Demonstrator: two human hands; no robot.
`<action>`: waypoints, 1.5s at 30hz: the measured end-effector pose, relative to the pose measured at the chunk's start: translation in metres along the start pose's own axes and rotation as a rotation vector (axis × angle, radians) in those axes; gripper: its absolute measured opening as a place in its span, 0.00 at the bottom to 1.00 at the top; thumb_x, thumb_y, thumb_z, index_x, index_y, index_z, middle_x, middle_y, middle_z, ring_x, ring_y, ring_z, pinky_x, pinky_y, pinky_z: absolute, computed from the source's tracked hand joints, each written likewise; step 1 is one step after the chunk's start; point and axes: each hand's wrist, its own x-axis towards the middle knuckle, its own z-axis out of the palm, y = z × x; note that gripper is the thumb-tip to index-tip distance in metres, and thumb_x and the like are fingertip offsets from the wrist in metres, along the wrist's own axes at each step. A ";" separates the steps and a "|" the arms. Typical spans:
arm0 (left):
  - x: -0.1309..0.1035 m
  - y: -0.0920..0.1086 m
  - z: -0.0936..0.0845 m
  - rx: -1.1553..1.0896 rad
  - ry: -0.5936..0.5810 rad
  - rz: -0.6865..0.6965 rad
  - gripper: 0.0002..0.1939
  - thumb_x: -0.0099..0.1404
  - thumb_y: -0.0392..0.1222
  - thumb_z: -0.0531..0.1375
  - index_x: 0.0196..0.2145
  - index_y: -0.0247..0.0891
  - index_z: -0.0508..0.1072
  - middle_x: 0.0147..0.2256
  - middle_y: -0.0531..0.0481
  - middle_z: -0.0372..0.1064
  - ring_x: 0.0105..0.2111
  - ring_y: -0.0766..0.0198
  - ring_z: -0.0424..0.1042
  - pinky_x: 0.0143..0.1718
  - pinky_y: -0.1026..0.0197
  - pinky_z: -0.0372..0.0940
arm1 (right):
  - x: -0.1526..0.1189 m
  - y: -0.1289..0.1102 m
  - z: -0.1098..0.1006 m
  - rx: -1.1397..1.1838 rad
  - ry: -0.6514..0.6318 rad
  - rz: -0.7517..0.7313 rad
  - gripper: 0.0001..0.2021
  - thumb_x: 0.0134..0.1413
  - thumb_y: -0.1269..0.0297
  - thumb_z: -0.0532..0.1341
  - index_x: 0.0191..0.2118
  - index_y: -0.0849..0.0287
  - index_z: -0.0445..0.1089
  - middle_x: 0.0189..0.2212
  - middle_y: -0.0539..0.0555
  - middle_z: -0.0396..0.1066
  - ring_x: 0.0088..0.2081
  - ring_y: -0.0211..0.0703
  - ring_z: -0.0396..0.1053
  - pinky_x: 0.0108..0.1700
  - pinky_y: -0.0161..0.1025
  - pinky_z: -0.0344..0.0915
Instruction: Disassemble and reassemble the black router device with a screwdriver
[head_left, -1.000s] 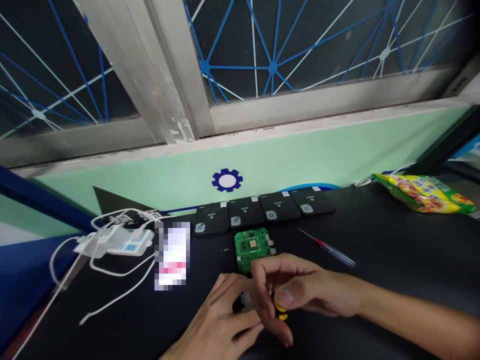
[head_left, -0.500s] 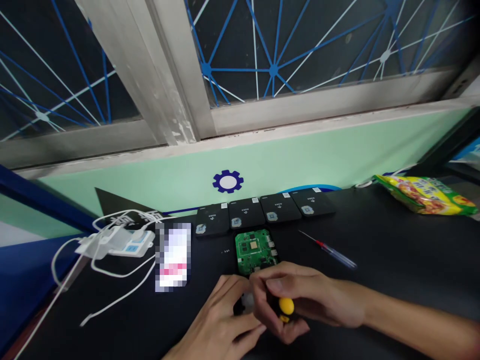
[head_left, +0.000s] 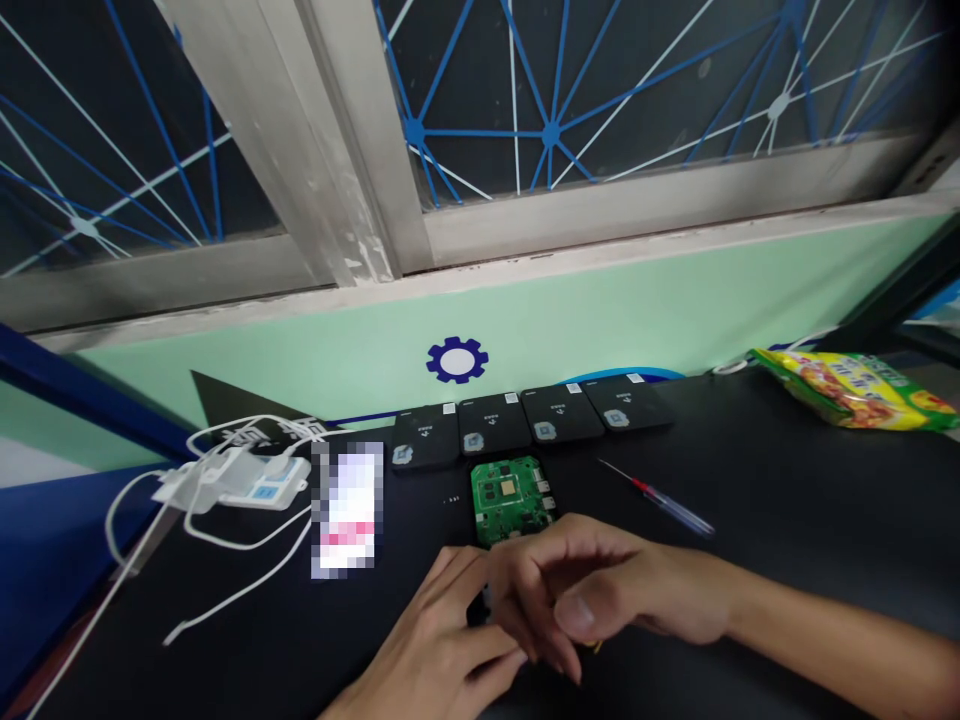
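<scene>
Bench notes, clock read from between my hands, twelve straight ahead. My left hand (head_left: 431, 635) lies low, fingers bent and slightly parted beside a pale-and-dark piece (head_left: 484, 603), mostly hidden; whether they grip it, I cannot tell. My right hand (head_left: 611, 592) comes in from three o'clock, fingers half curled, thumb folded in, closed around a yellow-marked item (head_left: 596, 647). Only a sliver shows under the thumb. The hands overlap in view; contact unclear.

Green circuit board (head_left: 514, 495) at twelve, flat in a black case, its near edge behind my right fingers. Tiny bits (head_left: 451, 499) at eleven. Row of four black cases (head_left: 491, 424) from eleven to one, beyond the board. At two, a clear-handled screwdriver (head_left: 667, 505), red collar, tip pointing away; farther out, a yellow-green snack bag (head_left: 855, 390). At ten, a blurred-out bright screen (head_left: 351, 512), then a white power strip (head_left: 262, 480) with cables.
</scene>
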 end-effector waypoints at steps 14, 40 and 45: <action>0.008 0.004 -0.007 0.008 0.009 0.009 0.09 0.80 0.40 0.64 0.41 0.45 0.84 0.51 0.47 0.77 0.46 0.56 0.75 0.49 0.54 0.70 | -0.003 0.008 0.000 0.039 -0.028 -0.015 0.28 0.79 0.49 0.58 0.29 0.63 0.72 0.21 0.49 0.65 0.21 0.34 0.56 0.28 0.34 0.55; 0.004 0.004 -0.003 0.002 0.045 -0.003 0.08 0.81 0.42 0.63 0.45 0.48 0.85 0.47 0.48 0.78 0.45 0.54 0.75 0.47 0.52 0.73 | -0.004 -0.003 0.006 -0.055 0.073 -0.048 0.14 0.67 0.57 0.65 0.32 0.61 0.73 0.33 0.53 0.66 0.36 0.44 0.61 0.41 0.41 0.56; 0.009 0.008 -0.010 0.002 0.023 -0.003 0.09 0.81 0.41 0.63 0.44 0.47 0.84 0.48 0.47 0.79 0.45 0.55 0.76 0.46 0.53 0.72 | -0.003 0.002 0.008 0.030 0.100 -0.023 0.17 0.65 0.52 0.70 0.35 0.60 0.70 0.30 0.51 0.70 0.31 0.40 0.64 0.39 0.38 0.59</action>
